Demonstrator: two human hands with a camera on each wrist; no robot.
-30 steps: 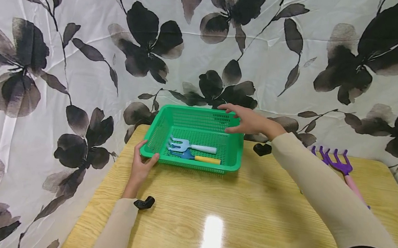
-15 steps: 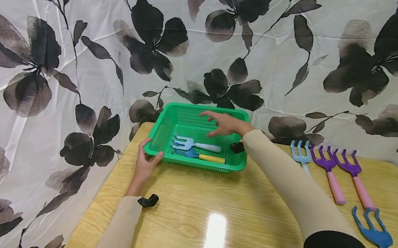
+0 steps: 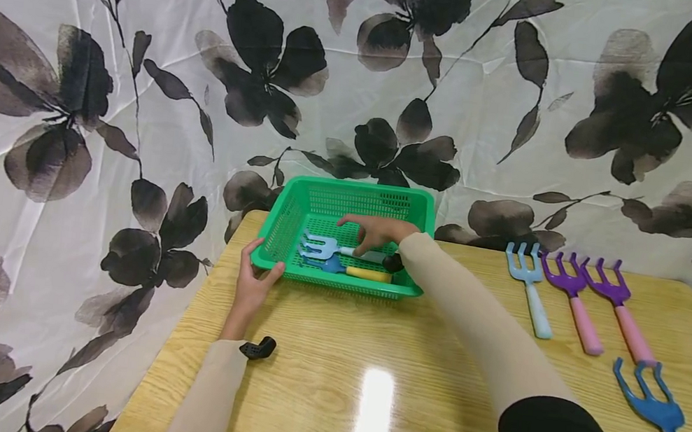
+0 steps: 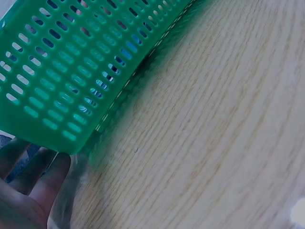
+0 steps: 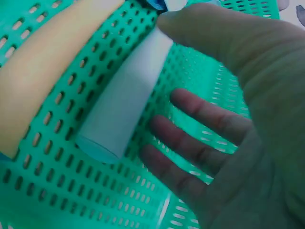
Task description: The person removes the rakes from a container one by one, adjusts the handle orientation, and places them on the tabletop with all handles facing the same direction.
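Observation:
A green perforated basket [image 3: 345, 283] sits near the table's back left. My left hand [image 3: 251, 292] holds its front left corner, thumb at the front rim and fingers along the side; in the left wrist view, fingers [image 4: 50, 179] reach the corner from below. Inside lie a light blue hand fork [image 3: 323, 249] and a blue hand fork with a yellow handle [image 3: 368, 275], tines to the left. My right hand [image 3: 377, 229] is down inside the basket. In the right wrist view its thumb [image 5: 190, 26] is at the pale handle [image 5: 126, 95], the other fingers spread alongside.
On the table's right lie a light blue hand fork [image 3: 534, 292], two purple hand forks with pink handles [image 3: 582, 315] [image 3: 629, 323], and a blue one with a yellow handle [image 3: 661, 414]. A floral cloth [image 3: 495, 119] hangs behind the table.
My right hand has moved left from the basket's back right rim, then down to the light blue fork's handle. The left hand keeps its hold on the corner; more forks show at right.

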